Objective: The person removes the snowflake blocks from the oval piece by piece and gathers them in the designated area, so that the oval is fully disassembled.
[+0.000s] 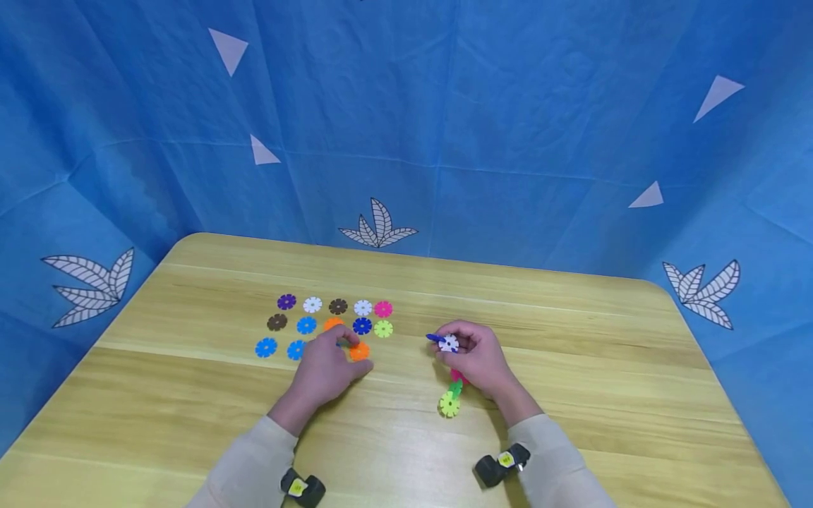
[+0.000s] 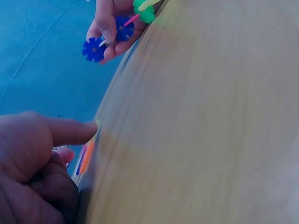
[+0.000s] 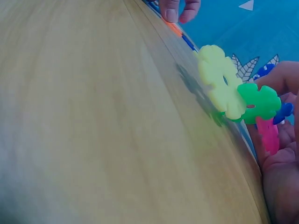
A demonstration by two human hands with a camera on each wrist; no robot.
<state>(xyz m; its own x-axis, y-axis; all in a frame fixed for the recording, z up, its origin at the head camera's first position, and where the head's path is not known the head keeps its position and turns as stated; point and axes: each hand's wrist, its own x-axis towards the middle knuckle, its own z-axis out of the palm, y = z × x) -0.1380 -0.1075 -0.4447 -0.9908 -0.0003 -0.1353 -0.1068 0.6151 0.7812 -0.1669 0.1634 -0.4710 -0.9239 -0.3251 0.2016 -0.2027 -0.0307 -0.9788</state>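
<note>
My right hand grips a chain of slotted snowflake discs joined edge to edge. A white disc and a blue disc show at its fingertips. Below the hand hang a pink disc, a green disc and a yellow-green disc, close over the table. On the left, my left hand reaches low over the loose discs, thumb and fingers spread apart around an orange disc. Its thumb is at the near side, and the hand partly covers the discs beneath.
Loose discs lie flat in rows on the wooden table, among them purple, brown, light blue, pink and light green. A blue curtain hangs behind the table's far edge.
</note>
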